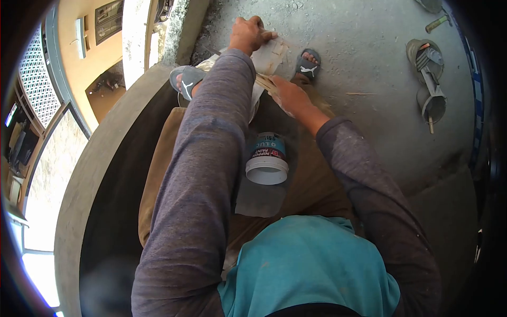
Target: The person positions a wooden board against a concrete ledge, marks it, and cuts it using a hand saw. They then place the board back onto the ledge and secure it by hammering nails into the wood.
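My left hand point(249, 36) reaches far forward, its fingers curled over the upper end of a pale, stained flat piece point(273, 54) whose material I cannot make out. Closer to me, my right hand point(294, 99) is closed around thin wooden strips point(265, 82), which meet the lower part of the pale piece. Part of that piece is hidden behind my left forearm. A white paint bucket point(267, 158) with a blue and black label lies between my legs, below both hands, its round end facing me.
Grey sandals point(308, 64) are on my feet, on the dusty concrete floor point(364, 58). To the right lie a hammer point(437, 24), trowel-like tools point(434, 100) and a thin stick point(362, 94). A curved concrete edge point(87, 158) runs along my left, with a wall post point(182, 31) ahead.
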`<state>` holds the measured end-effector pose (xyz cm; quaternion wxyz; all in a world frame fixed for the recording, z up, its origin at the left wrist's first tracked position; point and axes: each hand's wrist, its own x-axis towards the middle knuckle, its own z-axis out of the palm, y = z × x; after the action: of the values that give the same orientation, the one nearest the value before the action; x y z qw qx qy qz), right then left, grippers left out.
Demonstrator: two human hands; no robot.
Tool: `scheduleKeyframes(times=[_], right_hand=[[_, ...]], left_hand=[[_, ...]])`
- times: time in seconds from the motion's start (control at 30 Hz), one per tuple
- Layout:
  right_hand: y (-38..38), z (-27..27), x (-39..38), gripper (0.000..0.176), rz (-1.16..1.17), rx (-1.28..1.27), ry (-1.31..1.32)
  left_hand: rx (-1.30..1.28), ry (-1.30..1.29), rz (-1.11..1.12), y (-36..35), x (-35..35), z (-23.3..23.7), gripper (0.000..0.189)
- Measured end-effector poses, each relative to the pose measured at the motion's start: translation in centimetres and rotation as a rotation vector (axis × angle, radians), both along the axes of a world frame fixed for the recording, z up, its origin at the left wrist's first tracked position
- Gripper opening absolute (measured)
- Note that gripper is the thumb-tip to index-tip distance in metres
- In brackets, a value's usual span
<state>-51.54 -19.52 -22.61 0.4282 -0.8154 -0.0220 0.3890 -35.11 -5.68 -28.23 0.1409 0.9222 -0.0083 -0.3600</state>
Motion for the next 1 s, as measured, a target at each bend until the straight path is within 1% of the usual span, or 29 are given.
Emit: scheduleKeyframes(times=[0.03, 0.07, 0.17, 0.2, 0.23, 0.27, 0.33, 0.37, 0.47, 0.5, 0.57, 0.63, 0.7, 0.73, 0.8, 0.87, 0.9, 0.93, 0.97, 1.0], right_hand=[[0.3, 0.1, 0.5, 0.037, -0.001, -0.003, 0.007], [0.7, 0.5, 1.6, 0.036, 0.038, 0.002, 0.011], [1.8, 1.3, 3.9, 0.033, 0.115, 0.007, 0.052], [1.9, 1.3, 4.5, 0.031, 0.148, -0.018, 0.084], [2.0, 1.1, 4.5, 0.031, 0.138, -0.018, 0.078], [2.1, 0.7, 4.3, 0.028, 0.121, -0.036, 0.093], [2.1, 0.8, 4.8, 0.026, 0.107, -0.054, 0.108], [2.3, 1.3, 5.3, 0.025, 0.123, -0.083, 0.126], [2.9, 3.8, 6.8, 0.025, 0.162, -0.106, 0.169], [2.8, 4.9, 7.2, 0.026, 0.173, -0.105, 0.182], [-0.4, 7.7, 5.9, 0.032, 0.161, -0.106, 0.176], [-4.6, 10.5, 3.5, 0.037, 0.190, -0.170, 0.078], [-7.3, 13.5, 1.3, 0.023, 0.131, -0.157, 0.016], [-6.8, 12.8, 1.3, 0.023, 0.142, -0.151, 0.020], [-4.8, 10.4, 1.2, 0.018, 0.085, -0.149, 0.011], [0.8, 3.7, 3.5, 0.029, 0.097, -0.119, 0.060], [1.6, 3.3, 4.0, 0.029, 0.095, -0.111, 0.039], [2.4, 3.1, 4.6, 0.028, 0.104, -0.133, 0.031], [2.7, 3.5, 4.7, 0.026, 0.114, -0.162, 0.045], [1.3, 5.7, 4.2, 0.022, 0.112, -0.180, 0.052]], left_hand=[[0.089, -0.020, -0.014, -0.1, 0.7, 1.8, 0.061], [0.108, 0.006, -0.003, 0.7, 1.4, 2.0, 0.060], [0.135, -0.048, 0.024, 3.7, 1.8, 1.8, 0.062], [0.085, -0.042, 0.019, 4.0, 1.8, 1.9, 0.066], [0.028, -0.040, 0.012, 4.0, 2.1, 1.8, 0.070], [0.022, -0.047, 0.002, 3.4, 2.2, 1.3, 0.070], [0.179, 0.013, 0.075, 1.1, 1.7, 2.5, 0.069], [0.174, 0.033, 0.073, 1.1, 1.8, 2.2, 0.076], [0.123, 0.086, 0.091, 2.2, 1.6, 0.3, 0.079], [0.085, 0.023, 0.067, 2.7, 1.2, -0.3, 0.083], [0.050, 0.026, 0.037, 3.3, 1.3, -0.7, 0.082], [-0.014, -0.013, -0.009, 3.6, 1.9, -0.7, 0.082], [-0.032, -0.032, -0.036, 3.5, 1.9, -1.3, 0.083], [-0.027, -0.056, -0.062, 3.9, 1.7, -1.4, 0.083], [0.007, -0.031, -0.014, 3.6, 1.3, -1.2, 0.083], [-0.066, -0.054, 0.049, 3.0, 1.4, 0.3, 0.057], [-0.067, -0.157, 0.049, 3.7, 0.5, -1.3, 0.064], [-0.056, -0.057, -0.009, 3.7, 1.3, -0.9, 0.067], [-0.038, -0.040, -0.017, 3.5, 1.3, -0.3, 0.066], [-0.029, -0.031, -0.017, 3.3, 1.5, -0.3, 0.066]])
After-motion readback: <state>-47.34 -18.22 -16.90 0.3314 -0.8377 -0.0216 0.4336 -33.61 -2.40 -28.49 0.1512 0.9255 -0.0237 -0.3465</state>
